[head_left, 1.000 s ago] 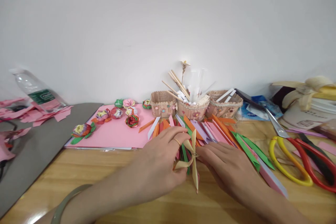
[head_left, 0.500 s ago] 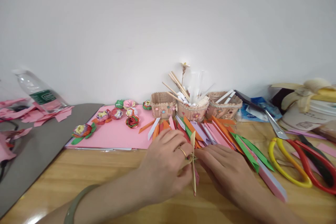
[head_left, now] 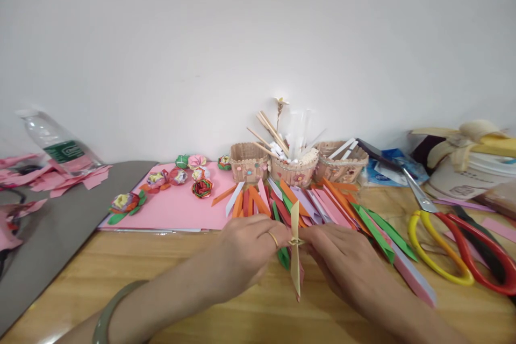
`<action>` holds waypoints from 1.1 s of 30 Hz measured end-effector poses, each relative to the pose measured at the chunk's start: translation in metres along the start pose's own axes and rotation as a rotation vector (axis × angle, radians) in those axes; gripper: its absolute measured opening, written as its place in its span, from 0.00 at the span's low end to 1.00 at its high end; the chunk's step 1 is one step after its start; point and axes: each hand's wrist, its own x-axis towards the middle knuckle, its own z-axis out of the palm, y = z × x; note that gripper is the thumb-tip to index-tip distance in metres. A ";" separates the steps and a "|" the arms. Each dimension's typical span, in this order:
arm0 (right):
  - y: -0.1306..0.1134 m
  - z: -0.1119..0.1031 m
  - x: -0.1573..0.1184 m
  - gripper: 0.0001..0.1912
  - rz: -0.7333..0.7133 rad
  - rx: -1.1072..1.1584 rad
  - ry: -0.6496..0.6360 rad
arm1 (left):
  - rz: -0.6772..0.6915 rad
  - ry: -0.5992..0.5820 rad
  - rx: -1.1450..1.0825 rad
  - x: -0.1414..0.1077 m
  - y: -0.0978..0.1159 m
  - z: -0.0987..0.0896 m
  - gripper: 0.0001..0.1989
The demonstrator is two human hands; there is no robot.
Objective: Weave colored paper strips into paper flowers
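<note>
Between my two hands is a bundle of folded paper strips (head_left: 295, 263), pale yellow on top with some pink below, one strip standing upright across the middle. My left hand (head_left: 248, 252), with a ring on one finger, pinches its left side. On the right side my right hand (head_left: 346, 258) pinches it, fingertips bent down and partly hidden. A green strip end (head_left: 283, 258) shows just under my left fingers. Directly behind my hands lies a fan of folded paper strips (head_left: 318, 204) in orange, pink, purple, white and green.
Several folded paper flowers (head_left: 202, 187) lie on and beside pink paper sheets (head_left: 173, 212). Three decorated baskets (head_left: 249, 169) line the wall, the middle one holding sticks. Scissors (head_left: 439, 247) lie at right, near a banana peel (head_left: 475, 137). A bottle (head_left: 60, 145) stands tilted at left.
My left hand has shifted slightly, its fingers now stretched toward the bundle's centre. The upright yellow strip has turned to show its broader face. The view has moved slightly.
</note>
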 end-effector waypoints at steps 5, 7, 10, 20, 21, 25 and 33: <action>0.003 0.005 -0.002 0.14 0.026 0.009 0.005 | 0.024 -0.067 0.143 0.006 0.000 -0.005 0.07; 0.003 0.006 -0.002 0.12 0.045 0.003 0.021 | 0.027 -0.078 0.139 0.009 0.000 -0.006 0.07; 0.001 0.006 -0.002 0.13 0.035 -0.005 0.010 | 0.038 -0.053 0.143 0.011 -0.001 -0.004 0.05; -0.004 0.004 0.001 0.15 -0.057 -0.036 -0.038 | -0.016 -0.098 0.050 0.004 -0.005 0.002 0.09; -0.004 0.004 0.001 0.15 -0.055 -0.034 -0.035 | -0.025 -0.095 0.036 0.002 -0.005 0.003 0.09; -0.004 0.004 0.000 0.14 -0.038 -0.052 0.006 | -0.088 -0.075 0.022 -0.002 -0.005 0.007 0.11; -0.003 0.007 0.001 0.13 -0.005 -0.116 0.073 | -0.165 -0.262 0.203 0.008 0.006 0.003 0.08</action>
